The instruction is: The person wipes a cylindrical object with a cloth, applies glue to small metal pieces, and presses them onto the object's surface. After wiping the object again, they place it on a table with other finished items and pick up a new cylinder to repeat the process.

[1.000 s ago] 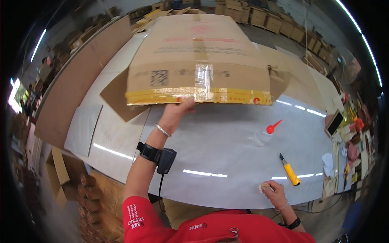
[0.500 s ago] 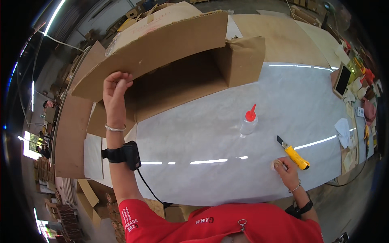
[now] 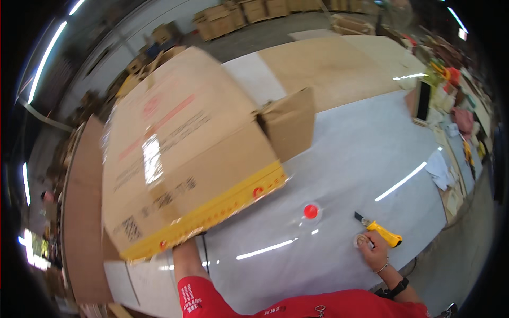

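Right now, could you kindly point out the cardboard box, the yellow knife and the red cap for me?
Cardboard box [image 3: 186, 146], head view: on its broad printed panel.
Yellow knife [image 3: 385, 232], head view: on its handle.
Red cap [image 3: 310, 211], head view: on its middle.

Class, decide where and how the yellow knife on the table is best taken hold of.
Probably around the yellow handle, coming from the person's near right: it lies flat, close to the right hand, while the dark blade points left and away from the person.
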Demonstrator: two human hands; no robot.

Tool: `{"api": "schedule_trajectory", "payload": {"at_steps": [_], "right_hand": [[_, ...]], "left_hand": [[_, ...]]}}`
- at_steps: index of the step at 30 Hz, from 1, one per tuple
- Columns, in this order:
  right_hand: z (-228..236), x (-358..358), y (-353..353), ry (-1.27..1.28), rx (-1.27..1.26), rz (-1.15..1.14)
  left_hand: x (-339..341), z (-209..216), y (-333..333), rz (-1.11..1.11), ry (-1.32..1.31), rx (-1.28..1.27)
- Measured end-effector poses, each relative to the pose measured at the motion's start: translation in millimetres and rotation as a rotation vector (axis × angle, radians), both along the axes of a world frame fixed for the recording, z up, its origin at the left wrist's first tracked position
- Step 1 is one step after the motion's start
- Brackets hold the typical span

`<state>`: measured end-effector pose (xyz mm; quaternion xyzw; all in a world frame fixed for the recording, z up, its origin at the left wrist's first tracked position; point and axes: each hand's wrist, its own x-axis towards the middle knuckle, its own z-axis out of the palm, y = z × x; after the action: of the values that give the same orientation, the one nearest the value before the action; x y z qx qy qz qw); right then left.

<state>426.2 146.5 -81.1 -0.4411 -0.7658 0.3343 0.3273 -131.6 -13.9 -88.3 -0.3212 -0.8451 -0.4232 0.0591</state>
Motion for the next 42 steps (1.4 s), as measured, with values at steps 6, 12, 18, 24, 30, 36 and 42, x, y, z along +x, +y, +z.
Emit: {"api": "schedule_trajectory", "payload": {"at_steps": [6,12,18,24,30,36,42], "right_hand": [[11.9,-6.8,-4.0,-0.058,-0.108,0.003],[5.3,-3.2,-10.6,-0.046,-0.199,-0.026],[8.8,-7.8,-12.1,-0.102,-0.181,-0.041],[6.5,-2.1,-13.3,-0.111,-0.183,-0.042],[12.1,-6.2,-9.5,-0.081,-0.146,0.01],[11.8,-6.2,-10.7,-0.07,-0.176,-0.01],[9.4,-7.1,-11.0,-0.083,-0.147,-0.004]], "left_hand": [[2.5,-14.0,1.6,0.027,-0.149,0.056],[6.7,-25.5,16.6,0.013,-0.256,0.062],[8.1,-28.4,22.9,-0.003,-0.304,0.052],[16.7,-32.1,31.9,-0.033,-0.326,0.052],[16.5,-34.4,37.4,-0.042,-0.342,0.038],[21.4,-35.5,46.6,-0.06,-0.358,0.033],[22.9,-35.2,48.3,-0.066,-0.364,0.028]]}}
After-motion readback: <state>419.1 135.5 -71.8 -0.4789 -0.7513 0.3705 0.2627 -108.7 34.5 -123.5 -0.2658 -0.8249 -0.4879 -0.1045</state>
